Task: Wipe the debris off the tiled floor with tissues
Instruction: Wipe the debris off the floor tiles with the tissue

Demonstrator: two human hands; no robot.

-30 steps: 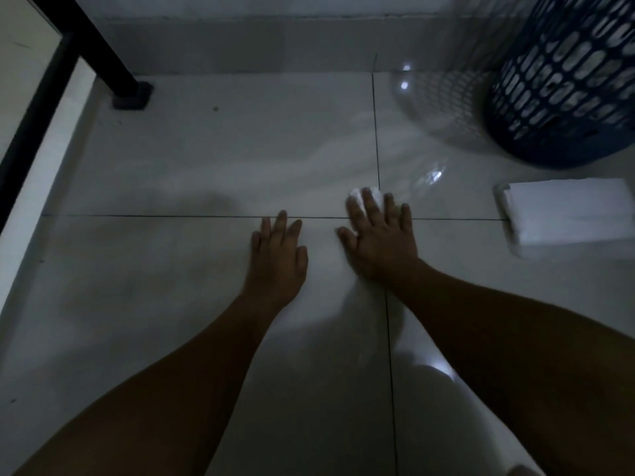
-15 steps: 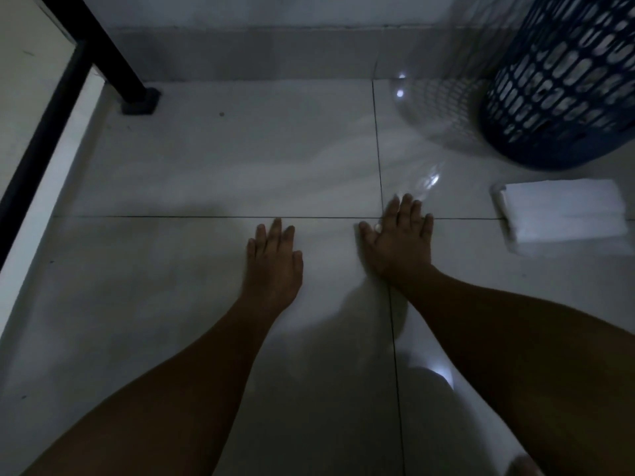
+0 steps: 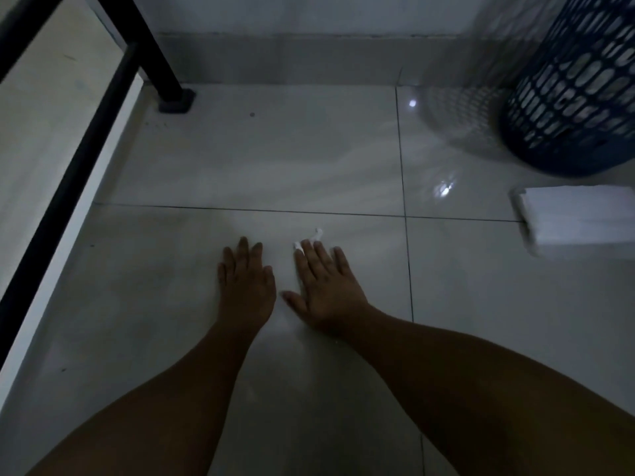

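1. Your left hand (image 3: 246, 286) lies flat on the glossy pale grey tiled floor (image 3: 275, 159), palm down, fingers together and stretched out, holding nothing.
2. Your right hand (image 3: 324, 286) is just beside it, also palm down with fingers spread, pressing a crumpled white tissue (image 3: 309, 240) against the tile; only small white scraps show past the fingertips.
3. Both hands sit on the near tile, just below the dark grout line that runs across the floor.
4. A stack of folded white tissues (image 3: 577, 214) rests on the floor well to your right, near the frame's edge.
5. Behind that stack stands a dark blue perforated plastic basket (image 3: 580, 97).
6. A small dark speck (image 3: 252, 114) lies on the far tile, near the black metal furniture leg (image 3: 161, 63) at the wall.
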